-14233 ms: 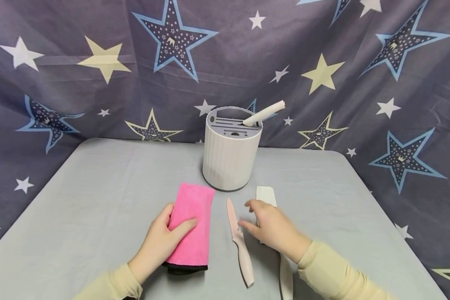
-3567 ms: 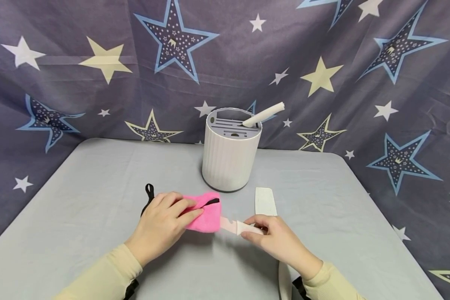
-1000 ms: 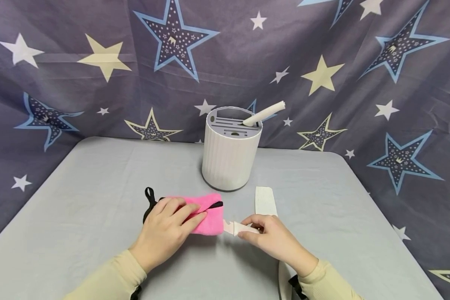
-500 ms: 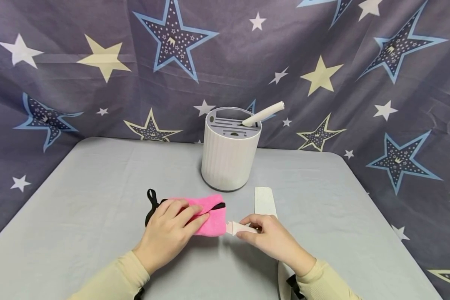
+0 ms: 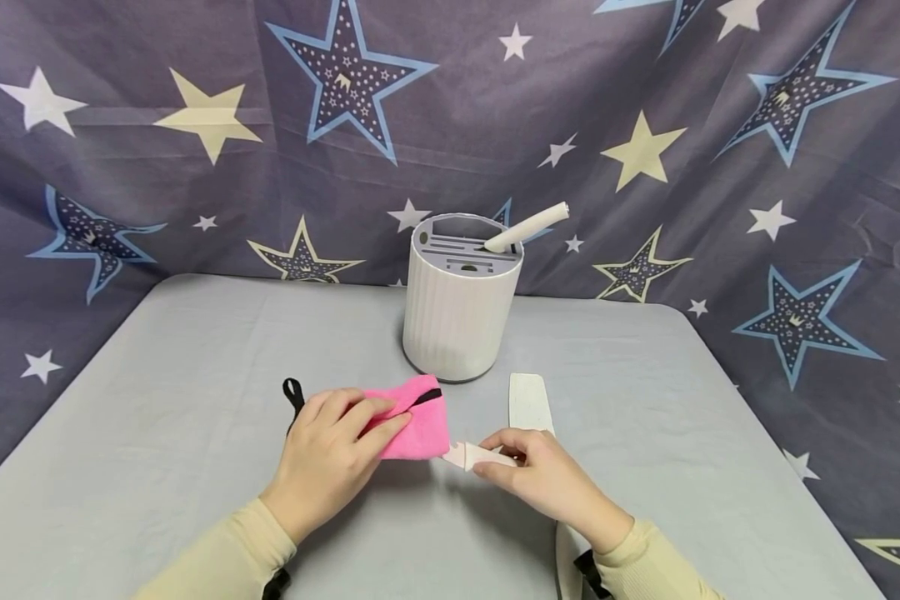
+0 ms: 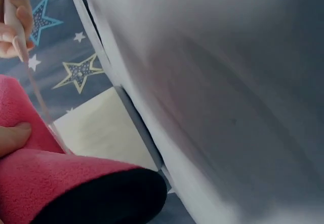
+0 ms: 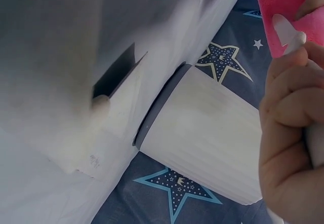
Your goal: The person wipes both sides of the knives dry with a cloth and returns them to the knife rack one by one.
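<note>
My left hand [image 5: 330,458] grips a folded pink cloth [image 5: 423,433] with black edging and a loop. A knife with a pale pink blade [image 6: 38,95] reaches into the cloth, most of the blade covered in the head view. My right hand [image 5: 551,479] holds the knife by its white handle [image 5: 487,457], thumb and fingers around it. In the right wrist view the curled right hand [image 7: 291,122] is close to the cloth [image 7: 271,11]. Both hands are in front of the knife block, above the table.
The white ribbed knife block [image 5: 461,325] stands at the back, one white handle [image 5: 528,227] slanting out of its slots. A broad white-bladed cleaver [image 5: 530,402] lies on the grey table [image 5: 195,375], partly hidden under my right hand. A star-patterned curtain [image 5: 450,100] hangs behind.
The knife lay on the table at first; my right hand has since picked it up. In the last half second the cloth has shifted slightly up and left, uncovering some blade near the handle.
</note>
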`<state>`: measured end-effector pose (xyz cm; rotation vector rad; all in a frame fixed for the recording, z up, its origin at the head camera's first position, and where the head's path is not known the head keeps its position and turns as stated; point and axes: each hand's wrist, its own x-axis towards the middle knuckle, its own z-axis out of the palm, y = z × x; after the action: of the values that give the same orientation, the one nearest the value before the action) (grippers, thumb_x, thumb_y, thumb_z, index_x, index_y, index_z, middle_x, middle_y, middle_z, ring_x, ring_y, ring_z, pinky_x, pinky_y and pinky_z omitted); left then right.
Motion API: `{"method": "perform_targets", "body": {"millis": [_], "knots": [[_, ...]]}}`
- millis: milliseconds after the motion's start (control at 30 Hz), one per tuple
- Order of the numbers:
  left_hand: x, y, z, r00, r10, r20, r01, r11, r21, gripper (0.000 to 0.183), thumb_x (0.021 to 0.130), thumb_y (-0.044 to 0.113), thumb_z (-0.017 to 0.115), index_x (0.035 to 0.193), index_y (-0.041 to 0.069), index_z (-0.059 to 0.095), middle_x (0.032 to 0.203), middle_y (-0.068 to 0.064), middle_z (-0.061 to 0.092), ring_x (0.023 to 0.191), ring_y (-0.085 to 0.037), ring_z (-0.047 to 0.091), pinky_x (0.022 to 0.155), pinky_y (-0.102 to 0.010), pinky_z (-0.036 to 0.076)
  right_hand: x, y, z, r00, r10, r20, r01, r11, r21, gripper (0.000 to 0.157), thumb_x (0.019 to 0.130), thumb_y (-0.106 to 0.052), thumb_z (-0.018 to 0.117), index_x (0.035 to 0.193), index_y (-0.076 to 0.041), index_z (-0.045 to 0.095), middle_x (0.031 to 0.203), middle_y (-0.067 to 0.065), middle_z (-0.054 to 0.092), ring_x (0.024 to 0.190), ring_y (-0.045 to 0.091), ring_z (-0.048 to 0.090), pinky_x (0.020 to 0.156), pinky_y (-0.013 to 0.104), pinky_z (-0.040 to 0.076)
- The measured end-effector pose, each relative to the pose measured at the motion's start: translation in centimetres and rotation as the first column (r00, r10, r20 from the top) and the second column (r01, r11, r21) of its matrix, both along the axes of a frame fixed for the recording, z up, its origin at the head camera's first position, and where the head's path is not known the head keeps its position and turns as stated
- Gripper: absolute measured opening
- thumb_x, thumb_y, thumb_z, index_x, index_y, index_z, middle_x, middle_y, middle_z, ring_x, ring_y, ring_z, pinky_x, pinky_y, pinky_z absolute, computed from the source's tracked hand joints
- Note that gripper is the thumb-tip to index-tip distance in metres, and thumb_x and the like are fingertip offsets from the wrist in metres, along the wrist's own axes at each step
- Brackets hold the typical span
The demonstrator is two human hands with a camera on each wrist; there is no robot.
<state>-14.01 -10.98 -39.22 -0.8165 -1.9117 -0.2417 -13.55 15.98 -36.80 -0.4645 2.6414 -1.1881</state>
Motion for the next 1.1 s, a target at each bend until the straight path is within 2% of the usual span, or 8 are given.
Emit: {"method": "perform_targets", "body": {"millis": [133,300,533,800,1100], "knots": [[0.1,-0.1,0.3,1.000,0.003,0.011,-0.003,1.000,-0.002,0.033,0.102,0.019,0.044,0.103,0.019,0.077,0.096,-0.001,0.071,0.086,-0.025,0.061,0.075,-0.042,0.046,0.0,0.1,0.0,1.000,-0.005,0.008,0.005,1.000,-0.007,0.017,0.085,-0.028,0.074,0.096,-0.014,0.074,0.074,-0.006,0.063,0.060,0.005,0.048,0.056,0.022,0.043],[0.0,0.1,0.5,1.000,-0.012,-0.025,0.012,1.000,0.013,0.031,0.101,0.016,0.047,0.101,0.019,0.078,0.094,0.000,0.071,0.084,-0.025,0.061,0.072,-0.042,0.047,-0.1,0.0,0.1,1.000,-0.002,0.000,0.002,1.000,-0.005,0.018,0.085,-0.029,0.075,0.096,-0.015,0.074,0.075,-0.006,0.064,0.061,0.005,0.049,0.056,0.022,0.043],[-0.3,-0.2,0.9,0.998,0.001,-0.062,0.000,1.000,0.019,0.028,0.101,0.015,0.050,0.098,0.018,0.078,0.093,0.000,0.070,0.083,-0.025,0.061,0.072,-0.041,0.046,-0.1,0.2,0.0,1.000,-0.006,0.004,0.006,1.000,-0.006,0.016,0.085,-0.028,0.075,0.095,-0.015,0.074,0.074,-0.007,0.063,0.060,0.005,0.048,0.055,0.022,0.042],[0.1,0.3,1.1,0.998,-0.040,-0.053,0.039,0.999,-0.026,0.027,0.096,0.013,0.052,0.099,0.017,0.078,0.095,0.000,0.070,0.085,-0.025,0.061,0.075,-0.040,0.047,-0.2,0.0,0.2,1.000,0.000,0.008,0.000,1.000,-0.006,0.018,0.085,-0.030,0.074,0.096,-0.015,0.074,0.075,-0.006,0.064,0.061,0.006,0.049,0.056,0.023,0.043],[0.3,1.0,1.0,0.997,-0.024,-0.080,0.016,0.995,-0.101,0.022,0.085,0.012,0.057,0.094,0.016,0.076,0.096,0.001,0.070,0.085,-0.025,0.059,0.077,-0.038,0.046,-0.3,-0.3,0.4,1.000,0.001,0.013,-0.001,1.000,-0.010,0.017,0.086,-0.029,0.074,0.097,-0.015,0.074,0.075,-0.006,0.064,0.061,0.006,0.051,0.056,0.024,0.045]]}}
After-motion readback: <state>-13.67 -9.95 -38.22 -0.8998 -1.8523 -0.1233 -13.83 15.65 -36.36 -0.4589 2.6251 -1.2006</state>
